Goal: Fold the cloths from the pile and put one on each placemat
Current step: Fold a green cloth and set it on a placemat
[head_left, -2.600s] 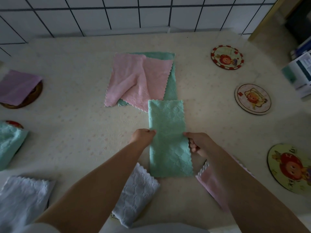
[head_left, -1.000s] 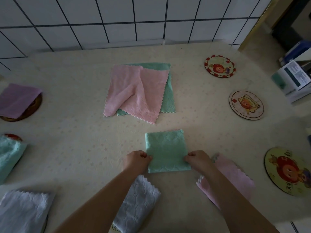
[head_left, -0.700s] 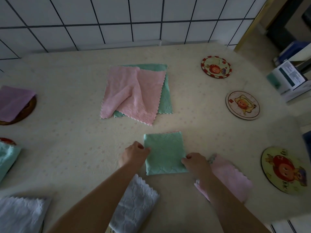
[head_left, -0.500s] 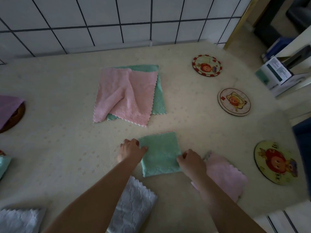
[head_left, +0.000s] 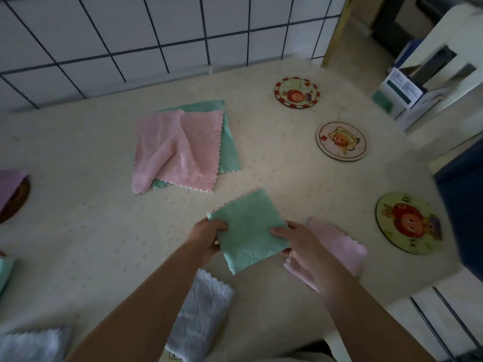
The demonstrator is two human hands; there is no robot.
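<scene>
A cream table (head_left: 78,231) with a faint dotted pattern runs back to a white tiled wall (head_left: 130,30) with dark grout lines. Near its front edge both hands hold a folded green cloth (head_left: 248,231), a plush square turned like a diamond, with a pink scalloped edge peeping out along its far side. The left hand (head_left: 206,236) pinches the cloth's left corner, thumb on top and fingers curled beneath; the right hand (head_left: 295,239) grips the right corner the same way, both forearms reaching in from below.

Just right of the grip, partly under the right wrist, lies a folded pink cloth (head_left: 339,246) with a zigzag hem. Below the left forearm sits a folded white cloth (head_left: 201,314). Beyond the grip rests the pile (head_left: 180,150): a rumpled pink cloth over a green one. Well to the right, three round placemats with cartoon prints lie bare: the nearest (head_left: 407,223), the middle one (head_left: 341,141), the farthest (head_left: 297,92).
</scene>
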